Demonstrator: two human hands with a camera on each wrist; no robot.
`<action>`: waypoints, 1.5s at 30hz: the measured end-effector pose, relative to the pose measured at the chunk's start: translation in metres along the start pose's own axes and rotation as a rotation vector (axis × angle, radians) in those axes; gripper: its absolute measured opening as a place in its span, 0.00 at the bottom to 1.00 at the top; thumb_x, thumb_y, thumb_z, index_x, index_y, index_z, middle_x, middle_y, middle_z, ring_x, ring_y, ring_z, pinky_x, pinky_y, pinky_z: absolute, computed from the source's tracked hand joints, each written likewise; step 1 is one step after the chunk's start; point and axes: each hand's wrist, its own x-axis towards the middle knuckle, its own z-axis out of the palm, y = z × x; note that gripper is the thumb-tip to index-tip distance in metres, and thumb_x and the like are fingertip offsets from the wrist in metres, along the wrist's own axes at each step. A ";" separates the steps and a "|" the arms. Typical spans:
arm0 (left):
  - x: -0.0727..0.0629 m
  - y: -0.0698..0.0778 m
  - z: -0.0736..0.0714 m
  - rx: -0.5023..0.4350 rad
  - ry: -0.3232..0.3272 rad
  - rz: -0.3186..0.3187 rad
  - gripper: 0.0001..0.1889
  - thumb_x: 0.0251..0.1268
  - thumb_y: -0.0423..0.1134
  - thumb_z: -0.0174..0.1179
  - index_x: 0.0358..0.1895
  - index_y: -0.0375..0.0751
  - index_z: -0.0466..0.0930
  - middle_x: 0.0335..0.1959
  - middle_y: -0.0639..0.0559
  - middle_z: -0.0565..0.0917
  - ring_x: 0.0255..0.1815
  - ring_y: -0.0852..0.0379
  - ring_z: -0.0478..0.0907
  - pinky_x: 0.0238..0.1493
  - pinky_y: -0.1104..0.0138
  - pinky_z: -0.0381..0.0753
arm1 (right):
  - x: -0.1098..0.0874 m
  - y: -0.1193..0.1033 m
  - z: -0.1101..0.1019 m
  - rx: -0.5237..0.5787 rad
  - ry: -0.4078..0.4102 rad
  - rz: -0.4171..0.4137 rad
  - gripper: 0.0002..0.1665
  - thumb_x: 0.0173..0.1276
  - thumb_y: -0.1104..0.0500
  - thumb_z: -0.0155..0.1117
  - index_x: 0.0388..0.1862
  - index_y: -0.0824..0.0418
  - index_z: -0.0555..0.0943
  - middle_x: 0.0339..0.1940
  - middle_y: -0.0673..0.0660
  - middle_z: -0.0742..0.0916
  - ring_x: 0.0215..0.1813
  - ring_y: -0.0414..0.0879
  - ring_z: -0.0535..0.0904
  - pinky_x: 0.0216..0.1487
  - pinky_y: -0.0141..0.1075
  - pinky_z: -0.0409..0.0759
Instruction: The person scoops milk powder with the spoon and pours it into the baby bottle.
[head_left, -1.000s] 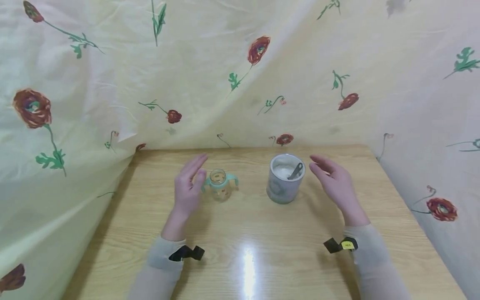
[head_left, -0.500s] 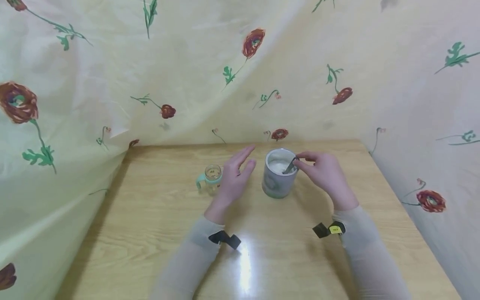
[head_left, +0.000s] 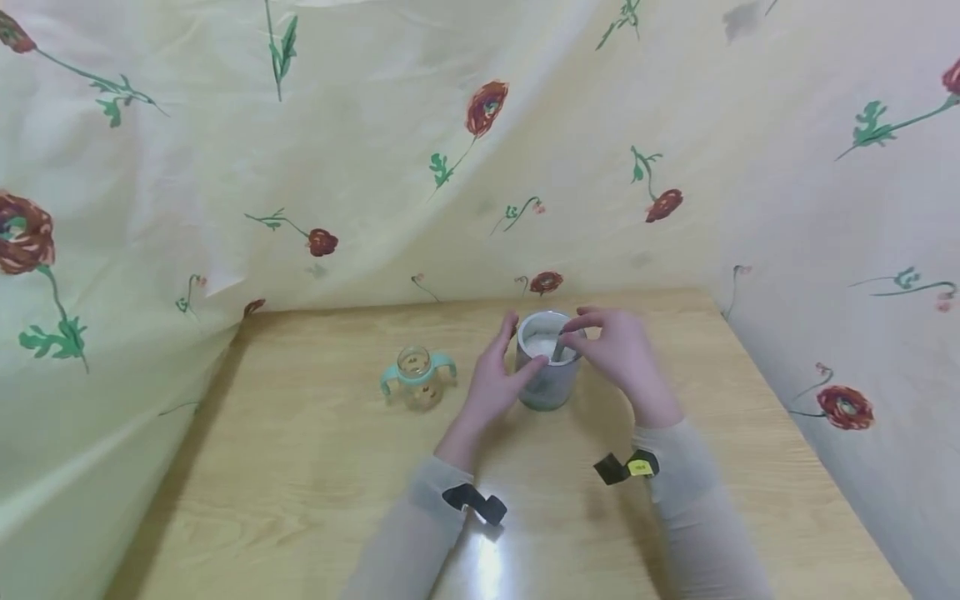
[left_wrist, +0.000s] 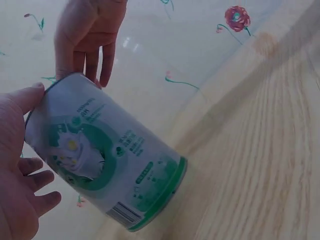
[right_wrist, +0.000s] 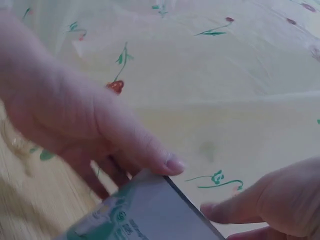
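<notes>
The can [head_left: 546, 390] stands upright on the tabletop [head_left: 300, 483], close to the far edge and a little right of its middle. It is round and open at the top, with a pale rim and a whitish inside; its wall is white, printed with a green ring around a picture of a jug, small lettering, a barcode low down and a green band at the base. A grey spoon [head_left: 557, 348] leans in its mouth with the upper end at the right side of the rim. The right hand [head_left: 621, 350] pinches that upper end between thumb and fingertips, and its fingers hide part of the spoon and of the right rim. The left hand [head_left: 492, 379] is spread about the can's left side, thumb at the near rim and the other fingers along the far left wall, with a wide gap between; whether it presses on the wall I cannot tell. Near the far edge, left of the middle, stands a clear bottle [head_left: 422, 394] with an open mouth, mint handles on both sides and small brown prints; the left hand lies between it and the can. Both forearms, in grey sleeves [head_left: 405, 542] with black straps [head_left: 474, 502], reach in over the near edge. A pale cloth [head_left: 375, 150] with red poppies hangs behind the far edge and along both side edges.
</notes>
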 end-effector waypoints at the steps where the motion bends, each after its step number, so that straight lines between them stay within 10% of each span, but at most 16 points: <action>1: -0.002 -0.002 0.001 -0.016 0.002 -0.005 0.49 0.76 0.54 0.68 0.89 0.51 0.46 0.87 0.50 0.59 0.85 0.50 0.57 0.84 0.43 0.56 | 0.000 0.000 0.003 0.019 -0.008 0.006 0.14 0.74 0.54 0.74 0.50 0.63 0.92 0.72 0.68 0.81 0.56 0.70 0.85 0.44 0.54 0.83; 10: -0.017 -0.009 0.006 -0.026 -0.002 -0.057 0.57 0.64 0.48 0.79 0.89 0.47 0.48 0.86 0.49 0.60 0.84 0.46 0.59 0.82 0.49 0.61 | -0.012 -0.001 0.027 0.037 0.028 0.003 0.19 0.74 0.48 0.74 0.46 0.64 0.92 0.78 0.73 0.74 0.81 0.75 0.61 0.78 0.73 0.58; 45: -0.006 -0.013 0.012 -0.031 0.016 0.038 0.53 0.64 0.43 0.80 0.87 0.42 0.56 0.81 0.48 0.69 0.81 0.50 0.66 0.80 0.52 0.68 | -0.003 0.003 0.032 -0.128 0.240 -0.099 0.10 0.69 0.56 0.75 0.34 0.63 0.89 0.54 0.66 0.90 0.62 0.69 0.77 0.60 0.63 0.80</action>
